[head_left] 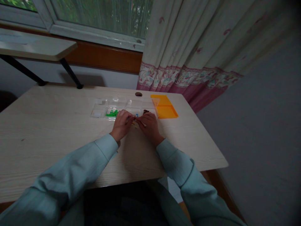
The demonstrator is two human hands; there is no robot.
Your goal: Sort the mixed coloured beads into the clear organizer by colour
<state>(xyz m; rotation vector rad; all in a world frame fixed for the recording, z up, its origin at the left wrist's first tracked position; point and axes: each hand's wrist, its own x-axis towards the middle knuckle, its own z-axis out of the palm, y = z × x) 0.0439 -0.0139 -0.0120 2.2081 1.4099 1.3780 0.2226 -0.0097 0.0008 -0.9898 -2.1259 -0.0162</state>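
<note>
My left hand (pixel 122 123) and my right hand (pixel 150 125) meet fingertip to fingertip low over the table, both closed in a pinch. Whatever is between the fingers is too small to name. Just beyond them lies a clear plastic compartment box (pixel 115 101). Small green pieces (pixel 112 113) fill one compartment left of my left hand. Dark brown pieces (pixel 145 111) show behind my right hand, and a bit of blue (pixel 137 115) appears between the hands. A few pale yellowish pieces (pixel 134 125) lie on the table under my fingers.
An orange plastic tray (pixel 167 111) stands at the right of the clear box. The wooden table (pixel 58 138) has a round cable hole (pixel 138 94) at its back edge. A raised shelf (pixel 39 47) on black legs is at the back left. A curtain (pixel 178 56) hangs behind.
</note>
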